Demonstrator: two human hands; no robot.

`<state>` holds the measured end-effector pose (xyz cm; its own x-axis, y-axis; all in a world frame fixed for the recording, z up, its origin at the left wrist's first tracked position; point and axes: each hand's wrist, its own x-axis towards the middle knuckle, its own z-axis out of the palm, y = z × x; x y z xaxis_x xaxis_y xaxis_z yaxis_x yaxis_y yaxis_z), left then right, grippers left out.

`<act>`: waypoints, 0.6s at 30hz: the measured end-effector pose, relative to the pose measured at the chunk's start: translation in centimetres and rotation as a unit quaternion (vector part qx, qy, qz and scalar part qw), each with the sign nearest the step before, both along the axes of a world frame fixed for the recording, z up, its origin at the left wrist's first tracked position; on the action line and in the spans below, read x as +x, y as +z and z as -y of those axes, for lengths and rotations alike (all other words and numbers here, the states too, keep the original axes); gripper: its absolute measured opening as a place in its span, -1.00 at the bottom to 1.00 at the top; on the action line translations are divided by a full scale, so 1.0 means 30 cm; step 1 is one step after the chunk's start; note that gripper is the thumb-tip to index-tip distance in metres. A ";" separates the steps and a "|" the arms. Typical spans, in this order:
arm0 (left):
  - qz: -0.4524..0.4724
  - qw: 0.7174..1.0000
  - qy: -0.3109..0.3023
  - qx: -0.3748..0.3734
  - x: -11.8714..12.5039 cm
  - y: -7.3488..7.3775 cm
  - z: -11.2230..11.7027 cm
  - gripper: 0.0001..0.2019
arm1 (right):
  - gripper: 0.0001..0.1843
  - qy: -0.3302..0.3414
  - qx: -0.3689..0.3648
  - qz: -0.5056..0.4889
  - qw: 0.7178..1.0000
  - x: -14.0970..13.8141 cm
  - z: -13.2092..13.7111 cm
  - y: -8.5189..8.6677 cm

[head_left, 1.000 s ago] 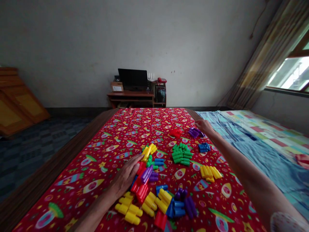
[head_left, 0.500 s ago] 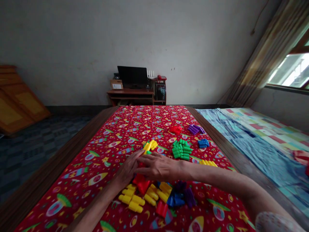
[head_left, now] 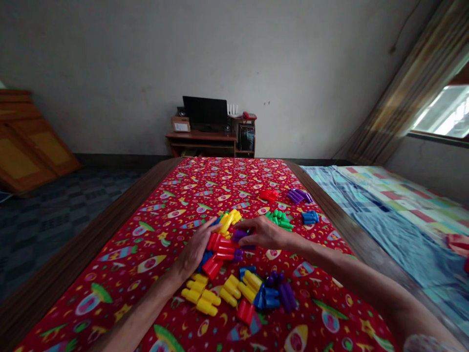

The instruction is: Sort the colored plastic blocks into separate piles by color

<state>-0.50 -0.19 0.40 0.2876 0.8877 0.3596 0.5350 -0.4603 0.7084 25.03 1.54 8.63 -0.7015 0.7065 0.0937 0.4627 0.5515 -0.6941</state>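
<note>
A heap of bright plastic blocks lies on a red rocket-print cloth (head_left: 154, 230). My left hand (head_left: 196, 249) rests on the heap's left side, fingers laid against red blocks (head_left: 220, 244) and a yellow block (head_left: 229, 221). My right hand (head_left: 262, 233) reaches in from the right, fingers pinched on a purple block (head_left: 240, 236) just above the pile. In front of the hands lie yellow blocks (head_left: 205, 298), a blue block (head_left: 266, 299) and purple blocks (head_left: 287, 296).
Sorted small groups sit farther back on the cloth: green blocks (head_left: 280, 218), blue blocks (head_left: 310, 217), purple blocks (head_left: 299, 196), red blocks (head_left: 268, 195). A striped blanket (head_left: 384, 205) lies to the right. A desk with a monitor (head_left: 205, 129) stands at the wall.
My right hand came back from the far purple group to the heap and now pinches a purple block, lifting it slightly. The left hand stayed on the heap.
</note>
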 end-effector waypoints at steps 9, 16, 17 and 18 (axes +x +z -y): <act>-0.054 0.996 -0.067 0.038 0.039 0.048 0.042 -0.54 | -0.76 0.014 0.085 -0.051 0.995 -0.037 0.019 -0.038; -0.023 0.998 -0.040 0.029 0.017 0.051 0.029 -0.58 | -0.75 -0.066 0.082 -0.012 0.994 0.024 -0.005 -0.031; -0.026 0.998 -0.041 0.038 0.017 0.043 0.028 -0.57 | -0.74 -0.069 0.067 -0.021 0.995 0.028 -0.004 -0.029; -0.027 0.997 -0.043 0.051 0.019 0.034 0.028 -0.54 | -0.73 -0.066 0.054 -0.029 0.996 0.027 -0.001 -0.026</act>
